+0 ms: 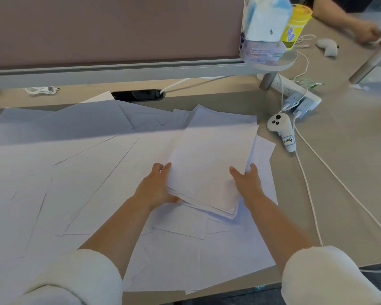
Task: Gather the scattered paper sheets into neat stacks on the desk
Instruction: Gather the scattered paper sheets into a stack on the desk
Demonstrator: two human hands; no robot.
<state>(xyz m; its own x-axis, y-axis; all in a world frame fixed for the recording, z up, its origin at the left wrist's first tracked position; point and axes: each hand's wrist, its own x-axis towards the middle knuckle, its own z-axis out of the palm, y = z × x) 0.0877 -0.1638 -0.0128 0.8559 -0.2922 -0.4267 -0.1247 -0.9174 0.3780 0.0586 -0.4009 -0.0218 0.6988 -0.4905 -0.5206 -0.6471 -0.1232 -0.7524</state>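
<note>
Both clamped on paper stack (pixel 207 164): left hand (pixel 154 187), right hand (pixel 249 183) (stack seemingly lifted) over scattered sheets (pixel 86 172).

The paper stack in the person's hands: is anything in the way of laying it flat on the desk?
Only loose sheets, spread under the stack that the left hand and right hand grip. Bare desk shows further right, crossed by cables.
</note>
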